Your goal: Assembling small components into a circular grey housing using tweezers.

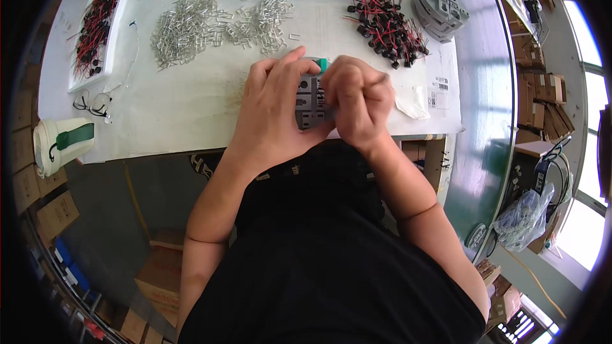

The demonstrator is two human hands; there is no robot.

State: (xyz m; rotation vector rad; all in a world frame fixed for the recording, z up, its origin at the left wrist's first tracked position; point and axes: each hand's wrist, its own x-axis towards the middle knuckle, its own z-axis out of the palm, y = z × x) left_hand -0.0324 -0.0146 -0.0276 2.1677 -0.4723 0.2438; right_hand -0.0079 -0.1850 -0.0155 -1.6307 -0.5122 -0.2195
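Our left hand [274, 111] clamps the grey slotted fixture block [309, 105]; right hand [357, 102] is fisted, pinching at its far-right edge.

Two hands [319, 105], two grey fixtures [311, 103].

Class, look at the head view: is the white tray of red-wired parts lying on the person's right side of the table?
No: the white tray lies at the far left of the table.

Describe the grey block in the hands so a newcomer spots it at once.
On the white table, look at the near edge where both hands meet. The grey block sits between them, flat, with square pockets. Unlike the grey stack far right, it has a green tab on top.
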